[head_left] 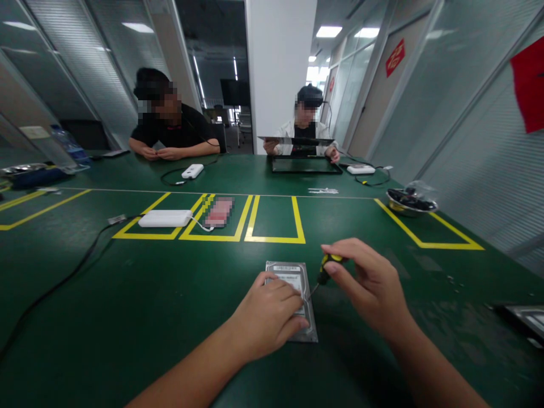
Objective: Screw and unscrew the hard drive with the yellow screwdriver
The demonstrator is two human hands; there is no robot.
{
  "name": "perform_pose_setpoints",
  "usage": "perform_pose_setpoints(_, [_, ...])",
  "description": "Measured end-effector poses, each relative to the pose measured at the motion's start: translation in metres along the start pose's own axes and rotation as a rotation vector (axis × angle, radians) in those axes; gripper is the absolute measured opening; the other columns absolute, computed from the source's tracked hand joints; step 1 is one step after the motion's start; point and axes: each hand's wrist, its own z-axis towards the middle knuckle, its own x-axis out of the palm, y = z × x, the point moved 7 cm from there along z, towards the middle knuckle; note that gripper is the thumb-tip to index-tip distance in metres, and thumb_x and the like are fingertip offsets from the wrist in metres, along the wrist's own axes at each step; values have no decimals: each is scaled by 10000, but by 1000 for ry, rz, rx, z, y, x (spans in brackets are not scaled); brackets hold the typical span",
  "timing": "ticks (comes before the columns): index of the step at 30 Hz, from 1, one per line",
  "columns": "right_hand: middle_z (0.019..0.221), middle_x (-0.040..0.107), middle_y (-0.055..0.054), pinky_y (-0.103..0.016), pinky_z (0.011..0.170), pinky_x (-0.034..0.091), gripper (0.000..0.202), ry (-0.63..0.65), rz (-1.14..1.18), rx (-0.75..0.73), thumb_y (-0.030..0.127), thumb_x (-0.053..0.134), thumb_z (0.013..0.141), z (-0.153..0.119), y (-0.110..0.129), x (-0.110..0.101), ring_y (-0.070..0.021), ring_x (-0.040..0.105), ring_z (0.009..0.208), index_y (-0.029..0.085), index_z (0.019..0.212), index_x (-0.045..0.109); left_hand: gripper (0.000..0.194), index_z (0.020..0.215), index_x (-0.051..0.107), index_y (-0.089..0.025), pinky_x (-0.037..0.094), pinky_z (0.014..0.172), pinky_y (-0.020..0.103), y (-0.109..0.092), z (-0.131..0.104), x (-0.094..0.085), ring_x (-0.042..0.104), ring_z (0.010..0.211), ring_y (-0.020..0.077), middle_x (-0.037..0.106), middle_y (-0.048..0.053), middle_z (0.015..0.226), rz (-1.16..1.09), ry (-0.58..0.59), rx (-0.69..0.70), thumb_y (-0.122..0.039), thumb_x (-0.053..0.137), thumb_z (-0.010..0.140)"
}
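Observation:
On the green table in front of me lies a silver hard drive (pixel 311 327) with a white label. My left hand (pixel 270 314) lies across it, fingers bent over the label and thumb near its lower right part, holding it against the table. Between the thumb and fingers of my right hand (pixel 372 277) is a small yellow-and-black screwdriver (pixel 324 270). Its thin shaft slants down to the left, and the tip is at the right edge of the drive. Whether the tip sits in a screw is too small to tell.
A metal bowl (pixel 410 205) of dark parts stands at the right, and another drive-like device (pixel 525 320) lies at the right edge. Tiny loose pieces are scattered between them. A white power bank (pixel 165 218) with a cable is left. Two people sit across, one handling a dark panel (pixel 297 140).

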Motion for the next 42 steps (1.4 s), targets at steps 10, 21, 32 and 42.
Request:
perform_pose_setpoints(10, [855, 583, -37, -258, 646, 451, 231, -45, -169, -28, 197, 557, 928, 1, 8, 2, -122, 553, 749, 142, 1127, 662, 198, 1059, 633, -234, 282, 997, 429, 0, 0, 1, 610, 1059, 225, 705, 14, 1069, 13, 13, -6, -384, 592, 936])
perform_pose_setpoints(21, [1045, 649, -46, -272, 674, 470, 203, -42, -89, 11, 226, 678, 858, -1, -1, -3, -170, 608, 942, 210, 1056, 637, 199, 1060, 632, -239, 289, 991, 417, 0, 0, 0, 610, 1055, 220, 705, 11, 1066, -1, 8, -9, -389, 592, 937])
perform_pose_setpoints(32, [1016, 627, -56, -344, 801, 507, 227, -60, -35, 3, 188, 673, 851, 0, 1, -6, -191, 608, 959, 228, 1075, 675, 201, 1070, 639, -236, 298, 985, 412, 0, 0, 0, 611, 1058, 224, 708, 19, 1058, -13, 8, -14, -379, 588, 938])
perform_pose_setpoints(42, [1033, 652, -44, -324, 823, 510, 266, 9, 67, 2, 110, 588, 879, 1, 2, -3, -175, 615, 980, 225, 1108, 662, 202, 1075, 639, -232, 301, 979, 418, -1, 0, 1, 616, 1049, 230, 712, 31, 1062, -16, 10, -8, -374, 582, 942])
